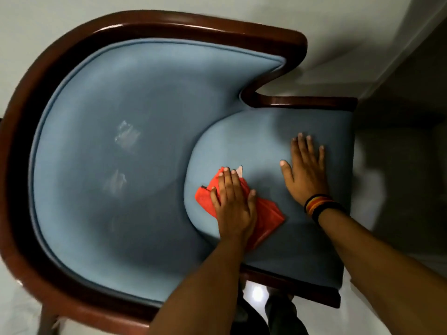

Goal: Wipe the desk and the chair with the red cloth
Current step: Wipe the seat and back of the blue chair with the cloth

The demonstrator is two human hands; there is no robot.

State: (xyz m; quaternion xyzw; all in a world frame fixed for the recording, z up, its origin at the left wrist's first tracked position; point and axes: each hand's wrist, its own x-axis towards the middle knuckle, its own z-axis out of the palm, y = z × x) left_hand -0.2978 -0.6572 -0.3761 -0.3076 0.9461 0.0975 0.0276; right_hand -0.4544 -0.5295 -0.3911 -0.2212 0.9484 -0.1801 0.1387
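A chair (125, 93) with blue upholstery and a dark polished wood frame fills the view, seen from above. The red cloth (266, 213) lies bunched on the seat cushion near where the seat meets the curved back. My left hand (233, 204) presses flat on top of the cloth, fingers spread, covering its middle. My right hand (306, 168) rests flat on the bare seat to the right of the cloth, palm down, fingers apart, holding nothing. A striped band circles my right wrist. The desk is not in view.
Pale worn patches (127, 135) mark the blue backrest. A light wall and floor (338, 15) surround the chair. A dark area (411, 131) lies to the right of the seat. My feet (278, 315) show below the seat's front edge.
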